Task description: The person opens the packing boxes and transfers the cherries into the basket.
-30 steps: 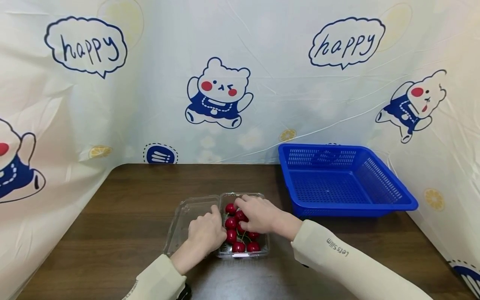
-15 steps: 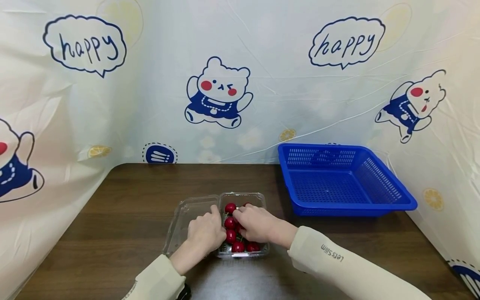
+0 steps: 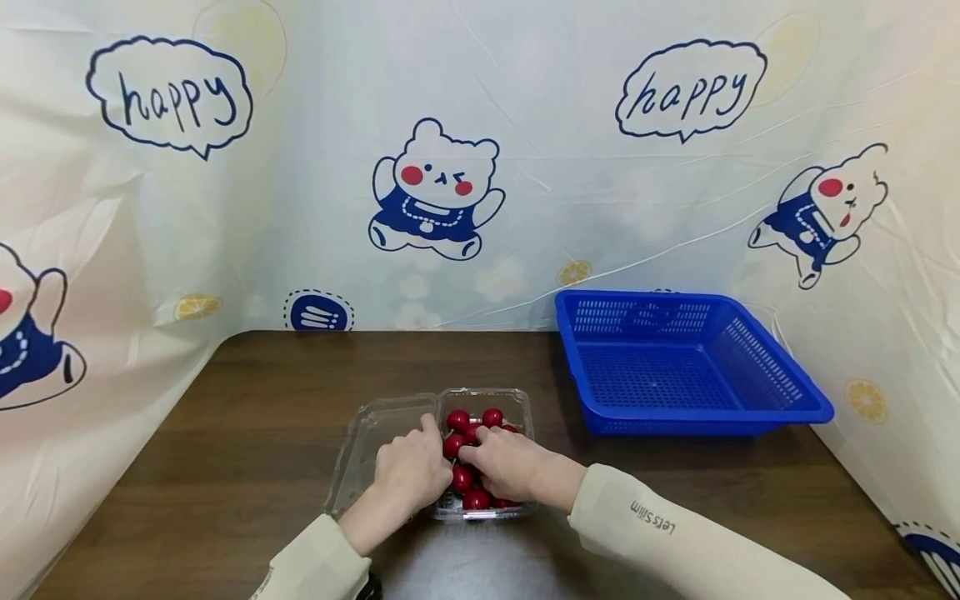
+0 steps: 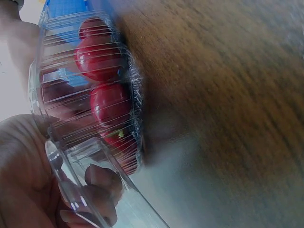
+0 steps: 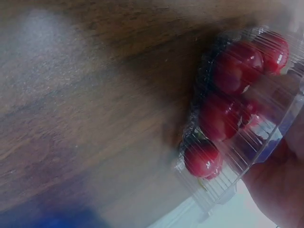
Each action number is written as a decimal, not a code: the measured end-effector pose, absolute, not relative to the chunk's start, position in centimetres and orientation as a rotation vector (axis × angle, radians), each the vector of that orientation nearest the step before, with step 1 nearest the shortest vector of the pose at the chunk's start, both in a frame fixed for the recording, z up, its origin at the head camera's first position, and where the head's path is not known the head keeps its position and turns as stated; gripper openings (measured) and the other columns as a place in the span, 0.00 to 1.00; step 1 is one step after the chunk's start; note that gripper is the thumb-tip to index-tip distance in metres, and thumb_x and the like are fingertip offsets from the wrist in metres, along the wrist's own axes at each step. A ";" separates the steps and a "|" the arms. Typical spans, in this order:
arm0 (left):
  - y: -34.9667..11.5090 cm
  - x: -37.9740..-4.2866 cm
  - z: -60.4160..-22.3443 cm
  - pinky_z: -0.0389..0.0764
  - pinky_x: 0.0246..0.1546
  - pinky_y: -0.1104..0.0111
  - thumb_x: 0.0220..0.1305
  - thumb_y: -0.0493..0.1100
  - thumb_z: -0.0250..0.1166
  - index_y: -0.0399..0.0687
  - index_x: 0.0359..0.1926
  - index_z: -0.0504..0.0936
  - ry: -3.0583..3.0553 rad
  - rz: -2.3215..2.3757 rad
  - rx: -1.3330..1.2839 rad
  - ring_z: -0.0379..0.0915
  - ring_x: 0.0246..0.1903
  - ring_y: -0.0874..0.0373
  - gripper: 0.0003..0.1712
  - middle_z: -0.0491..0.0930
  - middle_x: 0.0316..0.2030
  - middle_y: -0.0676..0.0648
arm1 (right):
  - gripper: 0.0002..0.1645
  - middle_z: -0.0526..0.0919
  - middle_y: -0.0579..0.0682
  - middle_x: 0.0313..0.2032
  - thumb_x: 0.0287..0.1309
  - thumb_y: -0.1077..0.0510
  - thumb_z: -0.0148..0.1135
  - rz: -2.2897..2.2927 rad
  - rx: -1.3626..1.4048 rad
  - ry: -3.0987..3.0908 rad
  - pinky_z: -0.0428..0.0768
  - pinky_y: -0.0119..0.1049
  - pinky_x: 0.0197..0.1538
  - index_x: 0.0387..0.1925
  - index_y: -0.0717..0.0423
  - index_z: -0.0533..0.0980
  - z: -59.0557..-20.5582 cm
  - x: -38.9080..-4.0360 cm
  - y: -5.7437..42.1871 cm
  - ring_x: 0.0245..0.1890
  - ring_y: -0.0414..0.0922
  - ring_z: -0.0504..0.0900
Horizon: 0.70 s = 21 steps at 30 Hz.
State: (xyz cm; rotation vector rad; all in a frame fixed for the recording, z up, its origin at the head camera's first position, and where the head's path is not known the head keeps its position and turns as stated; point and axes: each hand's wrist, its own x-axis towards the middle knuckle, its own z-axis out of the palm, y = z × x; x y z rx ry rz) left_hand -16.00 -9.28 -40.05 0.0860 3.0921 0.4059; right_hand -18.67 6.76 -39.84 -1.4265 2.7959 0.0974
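A clear plastic clamshell box (image 3: 517,400) lies on the table with its lid (image 3: 352,450) folded out to the left. Several red cherries (image 3: 492,417) with green stems fill its tray. My left hand (image 3: 412,467) grips the box at the hinge side; in the left wrist view its curled fingers (image 4: 102,190) show through the lid plastic. My right hand (image 3: 513,467) reaches down into the tray, fingers and thumb among the lower cherries. Its fingertips are hidden there, and in the right wrist view they blur behind the ribbed wall, beside a cherry (image 5: 221,116).
A blue plastic basket (image 3: 697,417) with slotted sides stands at the back right, beyond the right forearm. The brown wooden table (image 3: 285,375) runs back to a printed curtain (image 3: 442,300), which also hangs along both sides.
My right hand has moved toward the near end of the tray, uncovering cherries at the far end, and the cherries have shifted slightly. My left hand has stayed at the hinge.
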 end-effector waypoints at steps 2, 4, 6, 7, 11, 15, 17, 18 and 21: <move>-9.3 -16.0 -40.1 0.75 0.17 0.55 0.50 0.43 0.63 0.36 0.41 0.68 3.097 0.405 0.089 0.76 0.18 0.45 0.20 0.80 0.20 0.40 | 0.10 0.81 0.53 0.35 0.52 0.60 0.66 0.100 -1.421 2.797 0.85 0.38 0.42 0.38 0.49 0.78 -39.9 -18.6 6.7 0.34 0.45 0.82; -9.3 -16.0 -40.1 0.75 0.17 0.55 0.50 0.43 0.63 0.36 0.41 0.68 3.099 0.404 0.089 0.76 0.17 0.45 0.21 0.80 0.20 0.40 | 0.10 0.81 0.53 0.35 0.52 0.60 0.66 0.097 -1.404 2.800 0.85 0.37 0.42 0.38 0.49 0.78 -39.9 -18.6 6.6 0.34 0.44 0.82; -9.3 -16.0 -40.1 0.75 0.17 0.55 0.50 0.44 0.63 0.35 0.42 0.68 3.095 0.403 0.087 0.75 0.17 0.46 0.22 0.79 0.19 0.40 | 0.11 0.81 0.53 0.36 0.52 0.60 0.67 0.086 -1.380 2.798 0.85 0.37 0.43 0.39 0.50 0.78 -39.9 -18.7 6.6 0.34 0.44 0.82; -9.3 -16.0 -40.0 0.75 0.17 0.56 0.50 0.44 0.64 0.35 0.43 0.68 3.092 0.404 0.085 0.75 0.16 0.47 0.22 0.79 0.19 0.41 | 0.11 0.81 0.53 0.37 0.52 0.60 0.67 0.080 -1.369 2.796 0.85 0.37 0.43 0.39 0.50 0.78 -39.8 -18.7 6.6 0.35 0.44 0.82; -9.3 -16.1 -40.0 0.75 0.17 0.56 0.50 0.44 0.63 0.35 0.43 0.69 3.090 0.405 0.087 0.74 0.16 0.47 0.22 0.79 0.20 0.40 | 0.13 0.82 0.53 0.37 0.50 0.58 0.67 0.060 -1.329 2.781 0.85 0.37 0.43 0.40 0.52 0.78 -39.6 -18.7 6.6 0.35 0.43 0.81; -9.3 -16.1 -40.1 0.74 0.17 0.55 0.50 0.43 0.63 0.36 0.41 0.68 3.095 0.405 0.090 0.75 0.16 0.46 0.21 0.79 0.20 0.40 | 0.13 0.82 0.53 0.36 0.48 0.59 0.66 0.051 -1.334 2.760 0.84 0.37 0.42 0.39 0.52 0.79 -39.4 -18.7 6.8 0.36 0.43 0.80; -9.3 -16.1 -40.2 0.74 0.16 0.56 0.49 0.43 0.63 0.36 0.41 0.68 3.093 0.399 0.092 0.75 0.16 0.46 0.21 0.79 0.20 0.41 | 0.12 0.82 0.52 0.36 0.49 0.60 0.66 0.050 -1.345 2.754 0.84 0.37 0.42 0.39 0.51 0.79 -39.3 -18.6 6.9 0.35 0.43 0.81; -9.3 -16.1 -40.2 0.74 0.16 0.56 0.49 0.43 0.63 0.35 0.42 0.68 3.090 0.395 0.093 0.75 0.16 0.47 0.21 0.79 0.19 0.41 | 0.11 0.82 0.52 0.36 0.50 0.61 0.65 0.049 -1.354 2.752 0.84 0.37 0.42 0.39 0.51 0.79 -39.3 -18.6 6.9 0.35 0.43 0.81; -9.3 -16.1 -40.2 0.74 0.15 0.57 0.50 0.43 0.63 0.34 0.45 0.69 3.080 0.384 0.092 0.73 0.15 0.48 0.23 0.78 0.18 0.42 | 0.12 0.82 0.52 0.36 0.51 0.60 0.66 0.058 -1.373 2.761 0.84 0.37 0.43 0.40 0.50 0.80 -39.3 -18.6 7.1 0.35 0.43 0.82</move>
